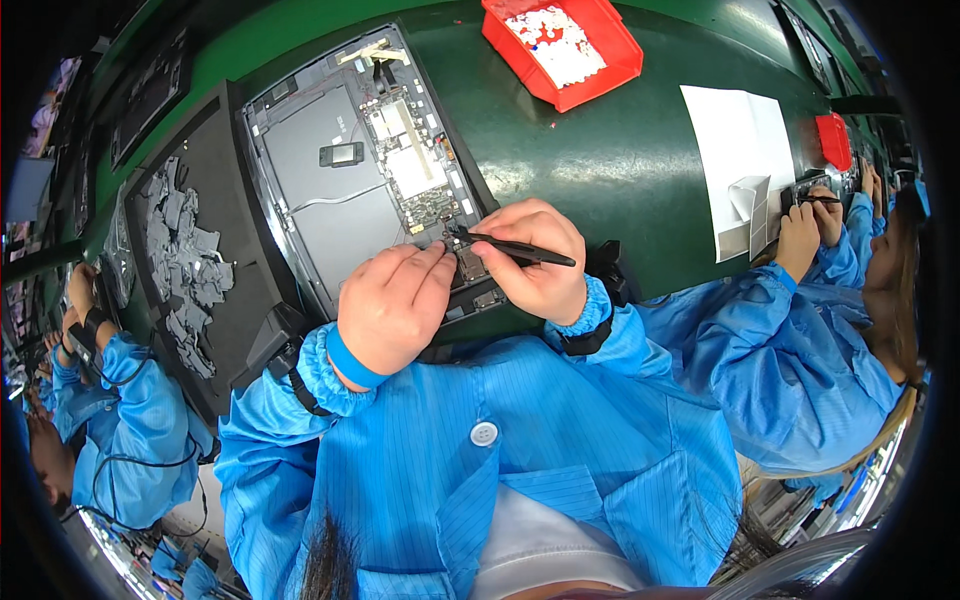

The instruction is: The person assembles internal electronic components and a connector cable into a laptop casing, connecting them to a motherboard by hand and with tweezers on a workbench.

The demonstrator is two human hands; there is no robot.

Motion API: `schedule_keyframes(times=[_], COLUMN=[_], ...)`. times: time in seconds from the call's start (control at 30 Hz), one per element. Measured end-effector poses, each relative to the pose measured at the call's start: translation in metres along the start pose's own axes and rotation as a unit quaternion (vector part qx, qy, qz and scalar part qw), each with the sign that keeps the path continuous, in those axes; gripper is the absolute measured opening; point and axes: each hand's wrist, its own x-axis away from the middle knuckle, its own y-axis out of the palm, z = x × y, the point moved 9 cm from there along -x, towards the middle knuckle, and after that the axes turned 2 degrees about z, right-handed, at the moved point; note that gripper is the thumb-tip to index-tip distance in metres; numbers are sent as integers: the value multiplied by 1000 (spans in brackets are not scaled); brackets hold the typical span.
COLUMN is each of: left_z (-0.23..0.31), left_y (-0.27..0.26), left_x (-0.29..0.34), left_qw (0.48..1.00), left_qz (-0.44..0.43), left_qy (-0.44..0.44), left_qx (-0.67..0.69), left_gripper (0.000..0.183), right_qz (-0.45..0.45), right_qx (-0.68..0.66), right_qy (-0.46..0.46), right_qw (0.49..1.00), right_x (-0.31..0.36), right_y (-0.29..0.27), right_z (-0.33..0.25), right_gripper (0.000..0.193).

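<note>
An opened tablet or laptop chassis (320,230), grey and shallow, lies tilted on the table before me, its circuit board (415,160) exposed along the right side. My left hand (395,300) rests over the chassis's lower edge, fingers stretched out and their tips on the board's lower end. In my right hand (540,250) is a pair of black tweezers (530,253), its tip down on the board close to my left fingertips. What lies under the tip is too small to make out. A small black rectangular part (341,155) sits inside the chassis.
Crumpled grey film strips (185,250) lie on a dark foam sheet (240,300) to the left. A red bin (620,60) with small white pieces stands at the far side. White paper (740,150) lies to the right. Co-workers in blue sit on both sides.
</note>
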Motion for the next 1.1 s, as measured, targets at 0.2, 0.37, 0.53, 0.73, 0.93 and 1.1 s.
schedule_keyframes(times=[0.2, 0.37, 0.53, 0.73, 0.93, 1.1], left_z=[23, 21, 13, 11, 13, 8], left_y=[15, 16, 15, 17, 24, 9], left_x=[8, 5, 1, -3, -8, -7], left_qw=[987, 989, 995, 995, 990, 998], left_qz=[-71, -89, -70, -70, -113, -67], left_qy=[42, 7, 8, -2, 23, 6], left_qx=[-141, -116, -68, -66, -80, -13], left_gripper=[34, 42, 47, 42, 35, 33], right_qz=[8, 5, -2, -49, 60, 28], right_qx=[1, 9, 6, -6, -67, -42], right_qy=[-4, -15, -31, -47, 48, 44], right_qw=[1000, 1000, 1000, 998, 995, 998], right_x=[1, 1, 3, -1, 5, -4], right_y=[-1, -1, 0, 3, -17, -14], right_z=[1, 0, -1, -3, 15, 10], right_gripper=[19, 18, 19, 19, 19, 19])
